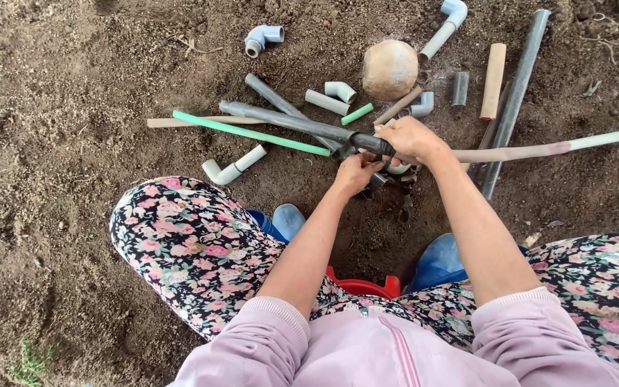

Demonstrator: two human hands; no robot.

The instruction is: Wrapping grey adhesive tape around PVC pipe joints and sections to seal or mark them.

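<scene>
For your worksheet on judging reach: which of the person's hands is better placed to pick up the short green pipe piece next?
Probably the right hand: it lies nearer the short green pipe piece. The left hand sits lower, below the dark grey pipe.

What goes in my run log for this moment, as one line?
left hand: grips black strip | right hand: holds dark grey pipe at joint | green pipe: on soil

Both bare arms reach down and forward from pink sleeves, the left hand (356, 172) curled with its fingers bent in, the right hand (410, 138) just above it, closed tight, knuckles up, wrists close together.
</scene>
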